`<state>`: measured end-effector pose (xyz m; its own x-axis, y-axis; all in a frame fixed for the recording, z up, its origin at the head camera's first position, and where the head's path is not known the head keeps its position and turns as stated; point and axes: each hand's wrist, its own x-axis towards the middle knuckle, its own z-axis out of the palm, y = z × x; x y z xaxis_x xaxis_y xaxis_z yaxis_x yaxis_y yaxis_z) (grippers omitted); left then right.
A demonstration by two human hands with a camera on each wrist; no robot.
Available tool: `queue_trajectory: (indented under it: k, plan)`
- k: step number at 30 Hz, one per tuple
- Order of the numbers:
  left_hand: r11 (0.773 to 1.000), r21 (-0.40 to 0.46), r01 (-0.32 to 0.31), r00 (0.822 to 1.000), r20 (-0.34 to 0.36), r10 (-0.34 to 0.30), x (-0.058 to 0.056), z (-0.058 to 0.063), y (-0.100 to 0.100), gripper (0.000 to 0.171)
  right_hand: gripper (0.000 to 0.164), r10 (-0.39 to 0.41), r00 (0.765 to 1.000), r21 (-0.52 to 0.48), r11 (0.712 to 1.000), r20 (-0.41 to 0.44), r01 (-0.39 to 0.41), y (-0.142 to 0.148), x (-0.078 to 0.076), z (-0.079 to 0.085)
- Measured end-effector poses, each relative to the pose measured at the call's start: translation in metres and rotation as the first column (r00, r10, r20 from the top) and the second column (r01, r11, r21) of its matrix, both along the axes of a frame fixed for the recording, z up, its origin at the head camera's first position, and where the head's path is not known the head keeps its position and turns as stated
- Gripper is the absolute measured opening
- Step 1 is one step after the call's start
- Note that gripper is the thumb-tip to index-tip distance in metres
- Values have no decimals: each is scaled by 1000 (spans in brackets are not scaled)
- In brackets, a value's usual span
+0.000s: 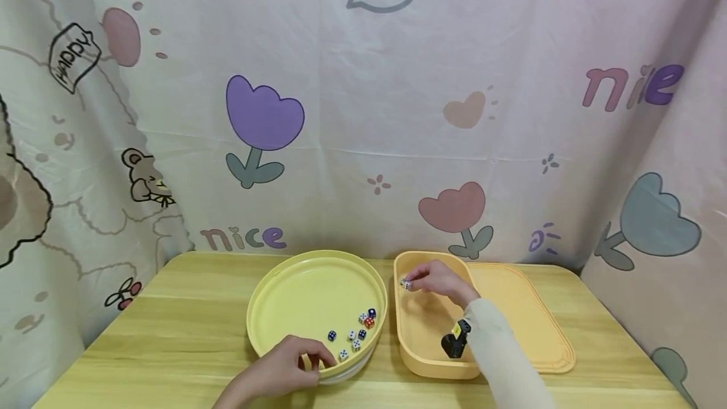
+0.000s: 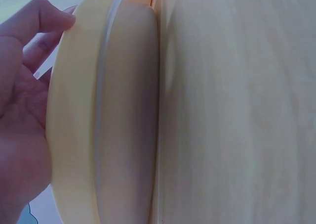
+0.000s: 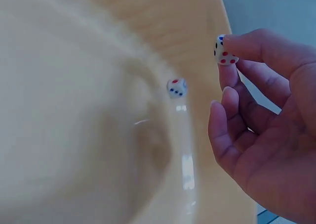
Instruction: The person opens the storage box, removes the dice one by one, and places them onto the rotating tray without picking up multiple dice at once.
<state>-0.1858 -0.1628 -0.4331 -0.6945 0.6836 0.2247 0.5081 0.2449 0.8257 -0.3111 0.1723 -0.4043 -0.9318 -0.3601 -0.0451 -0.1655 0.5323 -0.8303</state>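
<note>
My left hand [image 1: 289, 365] grips the near rim of a round yellow tray [image 1: 307, 289], thumb outside and fingers over the edge. The left wrist view shows that hand [image 2: 24, 100] against the tray's side wall [image 2: 74, 110]. Several white, blue and red dice lie inside at the right, among them a red die [image 1: 369, 322] and a lone blue die [image 1: 332, 336]. Over the far left of an orange box [image 1: 426, 368], my right hand [image 1: 440, 281] pinches a white die [image 3: 225, 53] between thumb and index finger. Another white die [image 3: 177, 88] lies in the box, just below it.
A flat orange lid [image 1: 522, 314] lies right of the box, partly behind the right sleeve [image 1: 502, 352]. A black wrist camera [image 1: 456, 339] is worn on the right wrist. The wooden table [image 1: 170, 320] ends at a printed curtain [image 1: 363, 112].
</note>
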Motion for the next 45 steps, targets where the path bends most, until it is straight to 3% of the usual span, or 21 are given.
queue_trajectory:
  k: [8, 15, 21, 28, 36, 45]
  plan:
    - [1000, -6, -6, 1000, -20, 6, 0, 1, -1, 28, 13, 43, 994, 6, 999, -103, -42, -16, 4, 22]
    - [1000, -7, -5, 999, -34, 5, 0, -2, -3, 27, 14, -32, 992, -8, 999, -126, 31, -44, 9, 32]
    - [1000, -4, 1, 1000, -12, -1, 0, -3, -1, 25, 14, -25, 990, -27, 999, -141, 21, -68, 9, 32]
    - [1000, 2, 3, 1000, 12, -3, 0, -2, 3, 24, 15, 47, 987, -34, 998, -151, -53, -86, 13, 31]
    - [1000, -7, -10, 1000, -8, 10, 0, -1, 5, 25, 12, 102, 976, 7, 995, -194, -102, -91, 13, 26]
    - [1000, -16, -26, 999, 33, 26, 3, -1, 0, 24, 12, 98, 976, 16, 995, -194, -96, -91, 11, 23]
